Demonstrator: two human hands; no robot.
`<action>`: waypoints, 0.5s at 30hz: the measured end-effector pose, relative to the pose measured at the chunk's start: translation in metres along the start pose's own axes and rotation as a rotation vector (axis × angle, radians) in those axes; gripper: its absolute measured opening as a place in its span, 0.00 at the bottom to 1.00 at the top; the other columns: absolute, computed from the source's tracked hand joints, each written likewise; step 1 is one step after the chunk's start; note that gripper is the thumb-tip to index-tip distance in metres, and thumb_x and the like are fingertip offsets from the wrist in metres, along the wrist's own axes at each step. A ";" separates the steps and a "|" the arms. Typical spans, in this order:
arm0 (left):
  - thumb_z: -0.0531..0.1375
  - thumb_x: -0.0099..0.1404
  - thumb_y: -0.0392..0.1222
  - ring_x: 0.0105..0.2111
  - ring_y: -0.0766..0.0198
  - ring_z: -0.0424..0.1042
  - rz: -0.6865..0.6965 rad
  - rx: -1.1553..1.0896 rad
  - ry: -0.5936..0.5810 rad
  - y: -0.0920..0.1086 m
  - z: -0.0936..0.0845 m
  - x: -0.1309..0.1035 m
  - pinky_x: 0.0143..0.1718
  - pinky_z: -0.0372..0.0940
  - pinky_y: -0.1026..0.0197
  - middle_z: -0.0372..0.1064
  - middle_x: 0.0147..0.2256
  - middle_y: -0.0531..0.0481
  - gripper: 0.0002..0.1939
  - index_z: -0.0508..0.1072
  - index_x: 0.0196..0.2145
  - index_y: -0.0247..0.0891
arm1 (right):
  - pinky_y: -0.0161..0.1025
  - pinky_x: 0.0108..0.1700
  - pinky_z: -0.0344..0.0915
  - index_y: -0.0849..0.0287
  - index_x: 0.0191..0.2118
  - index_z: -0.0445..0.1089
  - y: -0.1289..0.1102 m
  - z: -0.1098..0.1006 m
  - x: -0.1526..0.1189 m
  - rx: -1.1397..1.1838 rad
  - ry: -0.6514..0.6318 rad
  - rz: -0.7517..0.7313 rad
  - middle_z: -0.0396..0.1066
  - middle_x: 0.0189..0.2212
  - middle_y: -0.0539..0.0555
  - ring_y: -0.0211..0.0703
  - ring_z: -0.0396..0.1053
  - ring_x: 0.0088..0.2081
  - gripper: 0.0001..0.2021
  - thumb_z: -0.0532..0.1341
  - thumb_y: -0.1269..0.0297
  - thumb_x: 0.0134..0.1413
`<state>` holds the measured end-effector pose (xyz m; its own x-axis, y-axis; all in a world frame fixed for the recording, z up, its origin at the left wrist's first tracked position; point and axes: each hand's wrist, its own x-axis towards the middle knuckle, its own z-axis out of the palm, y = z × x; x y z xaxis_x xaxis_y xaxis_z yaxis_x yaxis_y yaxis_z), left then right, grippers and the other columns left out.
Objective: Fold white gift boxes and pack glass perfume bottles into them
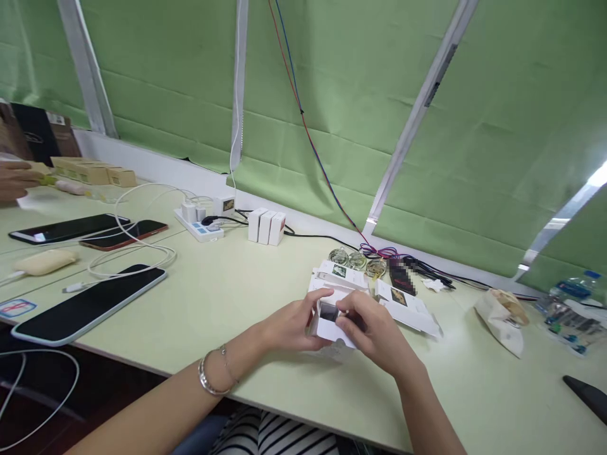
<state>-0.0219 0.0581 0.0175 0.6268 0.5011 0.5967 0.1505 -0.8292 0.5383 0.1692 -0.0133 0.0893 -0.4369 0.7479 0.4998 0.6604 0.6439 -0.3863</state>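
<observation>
A small white box [328, 328] with a dark opening is held low over the table's front part. Around its left side wrap the fingers of my left hand [296, 322], closed on it. My right hand [372, 325] is closed at the box's right edge, thumb and forefinger pinched at the opening; what they pinch is too small to tell. Just behind lie flat white cartons with small pictures, one [348, 276] behind the box and another [408, 305] to the right. Three round clear items [357, 260] stand beyond the cartons.
Three white boxes [265, 226] stand near the wall, beside a power strip [202, 229]. Phones [90, 303] and white cables lie left. A person's hand [16, 179] is at far left, near yellow boxes [95, 172]. A crumpled bag [500, 319] and bottle [578, 285] are right.
</observation>
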 end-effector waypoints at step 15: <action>0.65 0.53 0.39 0.27 0.66 0.66 0.064 0.085 0.024 0.001 -0.003 -0.002 0.29 0.64 0.63 0.65 0.37 0.50 0.40 0.45 0.56 0.45 | 0.49 0.48 0.58 0.52 0.48 0.63 0.026 0.035 -0.031 0.049 0.296 -0.167 0.69 0.45 0.54 0.47 0.64 0.47 0.12 0.51 0.68 0.60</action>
<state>-0.0255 0.0572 0.0181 0.6189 0.4517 0.6426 0.1763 -0.8771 0.4468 0.1785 -0.0138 0.0366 -0.3354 0.5568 0.7599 0.5612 0.7660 -0.3135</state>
